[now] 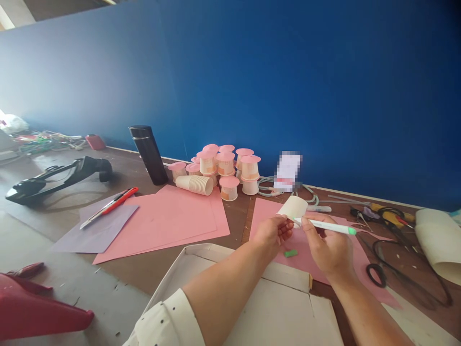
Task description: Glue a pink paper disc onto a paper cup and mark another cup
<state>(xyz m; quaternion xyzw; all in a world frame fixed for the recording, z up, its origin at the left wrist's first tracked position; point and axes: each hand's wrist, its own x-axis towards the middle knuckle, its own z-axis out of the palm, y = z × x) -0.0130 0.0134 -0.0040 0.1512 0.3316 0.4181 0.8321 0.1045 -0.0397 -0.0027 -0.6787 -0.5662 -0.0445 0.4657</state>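
A white paper cup [293,207] lies tilted in my left hand [275,234], whose fingers curl at its lower edge. In my right hand [329,245] is a white marker [329,226] with a green end, its tip close to the cup's rim. Whether the tip touches the cup is too small to tell. Beneath both hands is a pink sheet [262,216], with a small green cap [290,253] on it. Further back stand several paper cups topped with pink discs [225,156], some stacked. A nested row of cups [194,184] lies on its side before them.
Pink sheets [169,216] and a purple sheet [97,230] with a red cutter [118,201] lie left. Behind them stands a black bottle [149,156]. Cables [406,250] and a paper roll [439,240] are right. White cardboard [288,312] is in front.
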